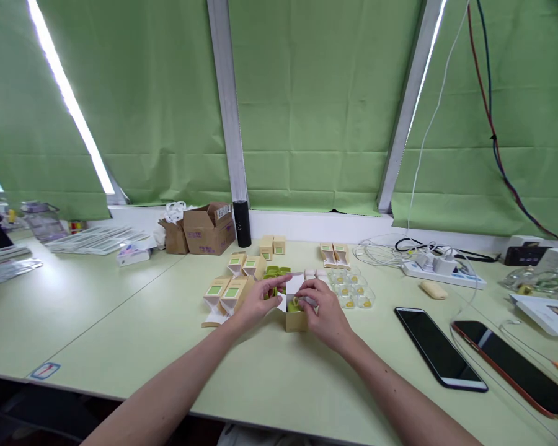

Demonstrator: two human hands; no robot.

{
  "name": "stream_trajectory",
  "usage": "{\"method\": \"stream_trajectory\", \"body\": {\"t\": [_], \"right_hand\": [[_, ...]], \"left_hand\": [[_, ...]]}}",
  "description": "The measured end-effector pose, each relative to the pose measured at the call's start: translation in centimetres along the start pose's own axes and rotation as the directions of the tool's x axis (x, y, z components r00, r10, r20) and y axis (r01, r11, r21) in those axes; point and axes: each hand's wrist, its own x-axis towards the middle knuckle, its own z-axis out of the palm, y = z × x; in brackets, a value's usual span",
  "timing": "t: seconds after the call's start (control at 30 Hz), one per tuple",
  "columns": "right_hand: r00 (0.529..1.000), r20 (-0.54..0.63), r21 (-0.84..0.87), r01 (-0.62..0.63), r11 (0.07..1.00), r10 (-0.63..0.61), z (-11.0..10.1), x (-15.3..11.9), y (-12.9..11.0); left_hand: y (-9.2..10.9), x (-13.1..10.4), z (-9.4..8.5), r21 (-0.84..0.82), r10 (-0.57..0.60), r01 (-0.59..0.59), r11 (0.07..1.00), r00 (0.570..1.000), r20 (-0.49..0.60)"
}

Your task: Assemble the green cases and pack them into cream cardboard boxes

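A small kraft cardboard box (296, 322) stands upright on the table with its white-lined flaps raised. In its mouth sits a small green object (294, 306) with a loop-like top. My right hand (324, 310) is at the box's right side, fingers bent and closed at the green object; the exact contact is partly hidden. On the left side, my left hand (263, 298) has thumb and forefinger apart beside the white flaps. Behind it are several green pieces (272, 271). Clear plastic cups with yellow contents (351, 290) and small white pieces (310, 273) lie beyond my right hand.
Several kraft boxes (235, 293) stand left, others (273, 245) farther back, more (333, 254) back right. Two phones (439, 347) lie right, near a power strip (439, 272) with cables. A carton (209, 229) and black cylinder (242, 224) stand by the wall.
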Motion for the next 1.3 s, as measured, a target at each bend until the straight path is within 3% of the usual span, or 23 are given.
{"method": "stream_trajectory", "body": {"t": [0.6, 0.83, 1.07, 1.3], "right_hand": [[0.999, -0.03, 0.013, -0.013, 1.0, 0.014, -0.3, 0.2, -0.4], [0.972, -0.155, 0.227, -0.139, 0.964, 0.176, -0.3, 0.4, 1.0], [0.937, -0.175, 0.328, -0.232, 0.916, 0.301, 0.0, 0.5, 2.0], [0.92, -0.177, 0.379, -0.264, 0.887, 0.349, 0.4, 0.5, 2.5]], "left_hand": [[0.2, -0.1, 0.0, 0.016, -0.015, 0.015, 1.0, 1.0, 0.006], [0.0, 0.0, 0.1, -0.017, -0.028, 0.028, 0.999, 1.0, 0.0], [-0.4, 0.2, 0.0, -0.168, -0.041, 0.045, 0.985, 0.999, 0.03], [-0.1, 0.2, 0.6, -0.187, -0.021, 0.022, 0.982, 1.0, 0.005]]}}
